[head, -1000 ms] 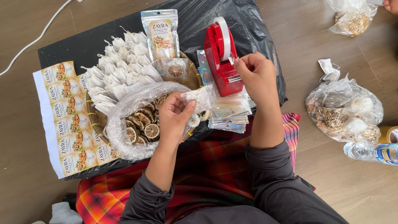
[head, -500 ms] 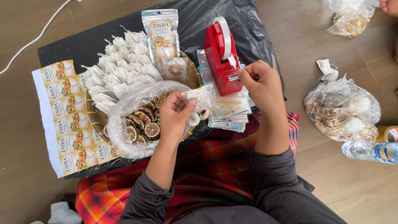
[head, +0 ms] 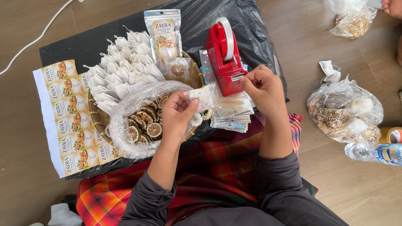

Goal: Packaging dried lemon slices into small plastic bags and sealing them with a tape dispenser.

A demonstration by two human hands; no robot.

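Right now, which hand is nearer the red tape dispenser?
Right. The right hand has its fingers at the front end of the red tape dispenser. The left hand is lower and to the left, holding a small clear pouch over the bag of dried citrus slices.

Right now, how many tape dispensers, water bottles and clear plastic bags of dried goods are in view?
Red tape dispenser: 1
Water bottle: 1
Clear plastic bags of dried goods: 3 (dried citrus slices; right floor; top right)
Total: 5
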